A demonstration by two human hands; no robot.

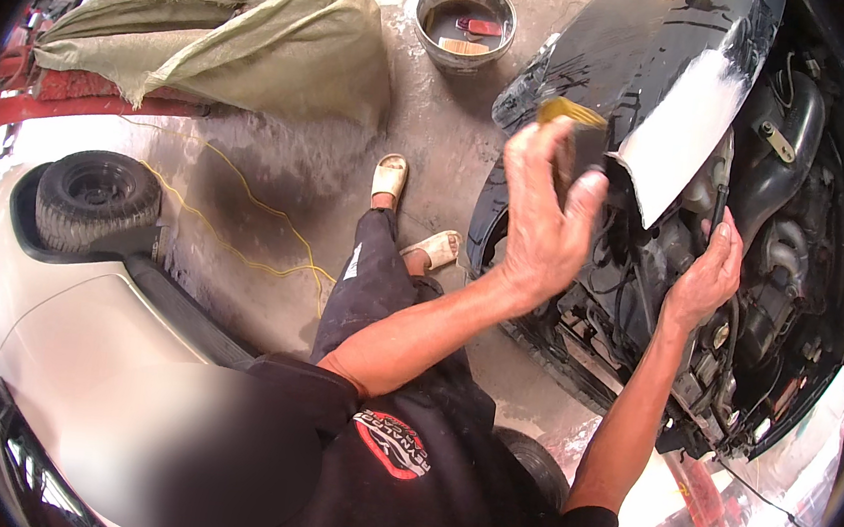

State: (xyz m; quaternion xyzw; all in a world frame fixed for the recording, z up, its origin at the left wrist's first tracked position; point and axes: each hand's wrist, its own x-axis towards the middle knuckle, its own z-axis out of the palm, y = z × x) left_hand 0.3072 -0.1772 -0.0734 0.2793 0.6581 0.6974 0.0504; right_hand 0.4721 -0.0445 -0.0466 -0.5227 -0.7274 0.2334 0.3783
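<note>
My left hand (551, 225) is raised beside the black fender (601, 48), its thumb apart from the bent fingers. At its fingertips is a thin yellow piece (574, 112) with a ribbed look; its exact kind cannot be told. A smooth white patch (680, 126) covers part of the fender, below and right of that piece. My right hand (710, 274) reaches over the engine bay, its fingers closed around the lower end of a slim black rod-like piece (721, 201) by the panel's inner edge. The palm side of that grip is partly hidden.
A bucket (462, 61) of dark water with a red item and a tan block stands on the floor. Exposed engine parts (779, 255) fill the right. A yellow cord (286, 213) crosses the floor near a beige car (86, 319). Green cloth (270, 45) covers something at far left.
</note>
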